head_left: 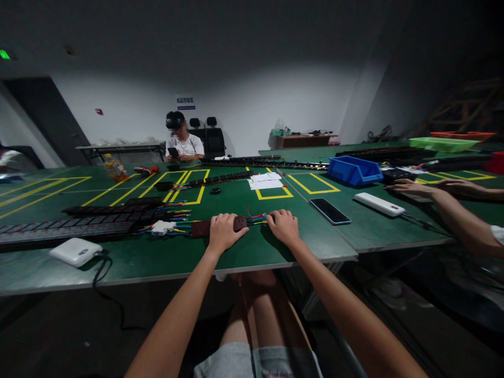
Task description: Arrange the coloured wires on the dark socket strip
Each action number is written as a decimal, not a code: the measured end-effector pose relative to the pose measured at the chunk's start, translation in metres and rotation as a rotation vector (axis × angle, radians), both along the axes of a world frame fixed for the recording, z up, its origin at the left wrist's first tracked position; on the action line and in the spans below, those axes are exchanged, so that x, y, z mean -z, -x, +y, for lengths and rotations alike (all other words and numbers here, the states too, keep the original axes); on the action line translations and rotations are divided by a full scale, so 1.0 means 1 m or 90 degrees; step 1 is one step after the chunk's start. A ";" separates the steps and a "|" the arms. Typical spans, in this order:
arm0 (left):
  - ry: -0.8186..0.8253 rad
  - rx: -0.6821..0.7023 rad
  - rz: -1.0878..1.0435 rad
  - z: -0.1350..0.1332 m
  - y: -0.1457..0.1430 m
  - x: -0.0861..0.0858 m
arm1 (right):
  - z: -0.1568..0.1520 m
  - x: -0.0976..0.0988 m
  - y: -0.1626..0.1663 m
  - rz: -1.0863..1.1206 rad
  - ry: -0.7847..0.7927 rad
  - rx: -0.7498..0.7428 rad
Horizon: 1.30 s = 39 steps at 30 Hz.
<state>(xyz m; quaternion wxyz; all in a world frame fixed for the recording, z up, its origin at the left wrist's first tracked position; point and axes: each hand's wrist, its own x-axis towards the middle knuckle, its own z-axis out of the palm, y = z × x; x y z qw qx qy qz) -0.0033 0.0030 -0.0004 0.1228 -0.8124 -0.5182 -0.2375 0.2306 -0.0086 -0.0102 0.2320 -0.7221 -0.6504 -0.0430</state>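
Note:
My left hand [225, 231] is wrapped over a dark reddish-brown block [200, 228] lying on the green table, its fingers across the top. Coloured wires [258, 220] come out of the block's right end, in red, blue, green and yellow. At their tips, my right hand [284, 226] has its fingers closed on the wires. A white connector [163, 227] with more coloured wires sits left of the block. Further left lie several long black strips [118, 226] with wire ends pointing toward me and the block.
A white power bank [76, 252] with a black cable lies front left. To the right are a phone [329, 210], another white power bank [378, 204] and a blue bin [354, 170]. White papers [268, 181] lie ahead. A co-worker's hands [409, 187] are at far right; another person [184, 139] sits opposite.

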 end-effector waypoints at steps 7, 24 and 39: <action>0.013 0.000 -0.007 -0.001 0.000 -0.001 | 0.001 0.003 -0.001 0.012 -0.005 0.072; 0.021 0.002 -0.012 -0.001 0.000 -0.002 | 0.003 0.008 -0.009 0.008 -0.006 0.089; 0.015 0.008 -0.016 -0.004 0.000 -0.003 | -0.001 0.003 -0.011 0.024 0.023 0.013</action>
